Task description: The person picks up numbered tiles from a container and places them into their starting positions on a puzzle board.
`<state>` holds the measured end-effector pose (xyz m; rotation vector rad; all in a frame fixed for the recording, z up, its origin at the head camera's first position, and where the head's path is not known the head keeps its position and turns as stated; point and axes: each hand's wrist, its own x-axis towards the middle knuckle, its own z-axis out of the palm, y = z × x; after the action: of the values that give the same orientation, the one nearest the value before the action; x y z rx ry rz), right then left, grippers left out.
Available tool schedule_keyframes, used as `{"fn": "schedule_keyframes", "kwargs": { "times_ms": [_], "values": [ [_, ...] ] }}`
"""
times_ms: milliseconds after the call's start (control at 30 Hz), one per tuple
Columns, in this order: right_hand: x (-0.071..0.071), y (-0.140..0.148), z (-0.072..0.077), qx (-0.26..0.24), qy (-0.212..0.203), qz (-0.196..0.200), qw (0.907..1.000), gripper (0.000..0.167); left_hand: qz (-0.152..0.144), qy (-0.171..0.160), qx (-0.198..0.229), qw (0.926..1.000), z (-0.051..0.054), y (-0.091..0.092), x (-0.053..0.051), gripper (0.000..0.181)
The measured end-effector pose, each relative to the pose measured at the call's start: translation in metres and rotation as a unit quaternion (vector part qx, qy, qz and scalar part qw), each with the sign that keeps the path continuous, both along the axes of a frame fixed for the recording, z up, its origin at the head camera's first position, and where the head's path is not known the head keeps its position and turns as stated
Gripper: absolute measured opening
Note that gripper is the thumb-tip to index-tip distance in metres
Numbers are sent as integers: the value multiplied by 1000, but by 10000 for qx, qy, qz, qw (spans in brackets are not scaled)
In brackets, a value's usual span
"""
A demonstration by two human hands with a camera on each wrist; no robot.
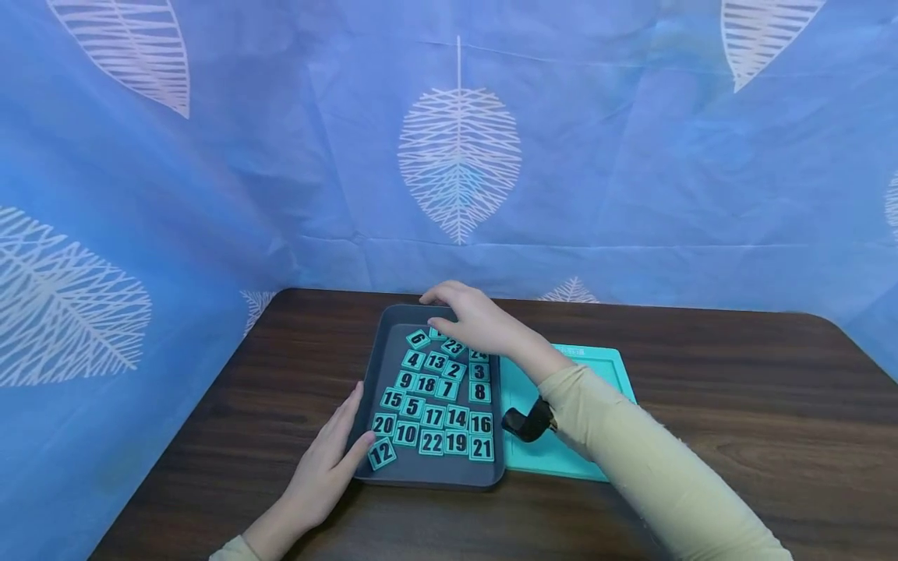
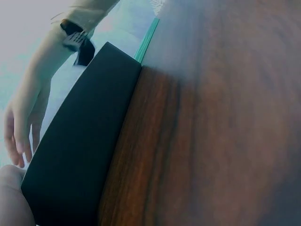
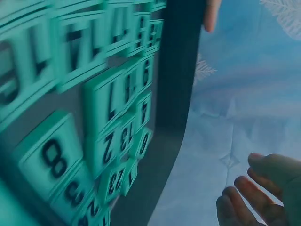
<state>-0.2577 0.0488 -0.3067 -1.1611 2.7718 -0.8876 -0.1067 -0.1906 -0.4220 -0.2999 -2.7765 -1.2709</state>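
A dark grey tray [image 1: 435, 469] holds several teal number tiles [image 1: 426, 384], lying loosely in uneven rows. Along its left side rests my left hand [image 1: 319, 463], fingers straight against the outer edge and thumb at the rim by the 12 tile [image 1: 382, 453]. Over the tray's far end, my right hand [image 1: 473, 315] hovers with relaxed, spread fingers, covering part of the uppermost tiles. The right wrist view shows these fingers [image 3: 263, 207] gently bent, with nothing between them. Only a blurred part of my left hand [image 2: 14, 197] appears beside the tray wall [image 2: 80, 132] in the left wrist view.
A flat teal board [image 1: 561, 460] lies against the tray's right side, partly under my right forearm. A black wrist device [image 1: 529, 421] sits at my right cuff. The dark wooden table [image 1: 737, 382] ends at a blue leaf-patterned cloth [image 1: 596, 156].
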Motion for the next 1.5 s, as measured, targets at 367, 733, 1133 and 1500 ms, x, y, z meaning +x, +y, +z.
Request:
{"fn": "schedule_keyframes", "kwargs": {
  "times_ms": [367,733,1133,1500],
  "values": [
    [-29,-20,-42,-650,-598,-603,9943,27,-22,-64,118,9999,1,1,-1,65],
    [-35,-23,-77,-359,-64,-1214,9919,22,-52,-188,0,9998,-1,2,0,67],
    [-36,-22,-84,-1,-194,-1204,9925,36,-16,-90,-69,9999,-1,0,-2,66],
    [-36,-23,-85,303,-111,-1019,9943,38,39,-101,-25,9999,0,1,-1,66]
  ]
}}
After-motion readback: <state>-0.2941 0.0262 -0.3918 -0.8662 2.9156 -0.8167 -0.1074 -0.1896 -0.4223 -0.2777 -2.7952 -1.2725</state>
